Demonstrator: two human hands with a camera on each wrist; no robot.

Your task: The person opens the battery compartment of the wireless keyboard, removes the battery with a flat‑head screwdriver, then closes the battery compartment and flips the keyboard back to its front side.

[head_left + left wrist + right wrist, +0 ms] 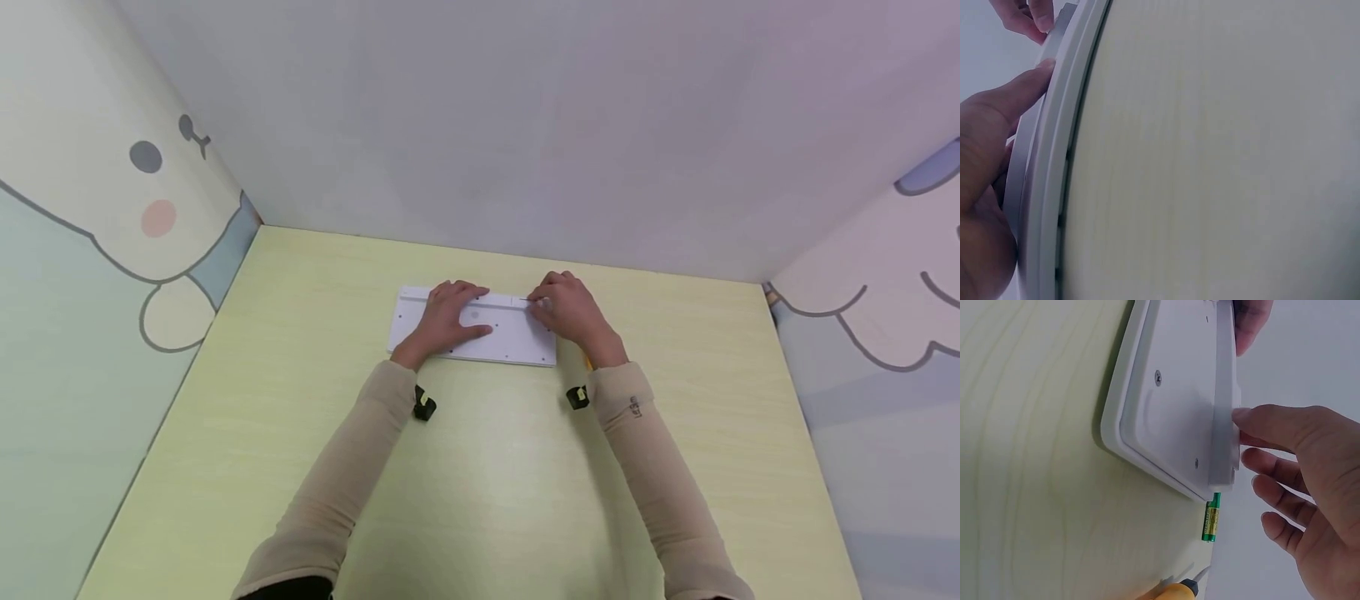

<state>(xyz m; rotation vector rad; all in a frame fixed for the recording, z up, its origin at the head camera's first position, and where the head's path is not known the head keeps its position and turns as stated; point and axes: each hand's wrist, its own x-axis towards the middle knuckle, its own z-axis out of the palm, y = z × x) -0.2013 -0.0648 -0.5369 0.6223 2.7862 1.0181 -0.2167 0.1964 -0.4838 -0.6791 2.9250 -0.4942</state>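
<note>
A white keyboard lies face down on the table, its back with small screws and a raised ridge along the far side facing up. My left hand holds it left of centre, fingers over the ridge and thumb stretched across the back. In the left wrist view the left thumb rests against the keyboard's edge. My right hand pinches the ridge's right end. The right wrist view shows the right thumb on top of the ridge, with the other fingers curled behind it.
A green battery lies on the table just beyond the keyboard's right end. Close by is a screwdriver with a yellow handle, mostly hidden by the right wrist in the head view. A grey wall rises behind the table.
</note>
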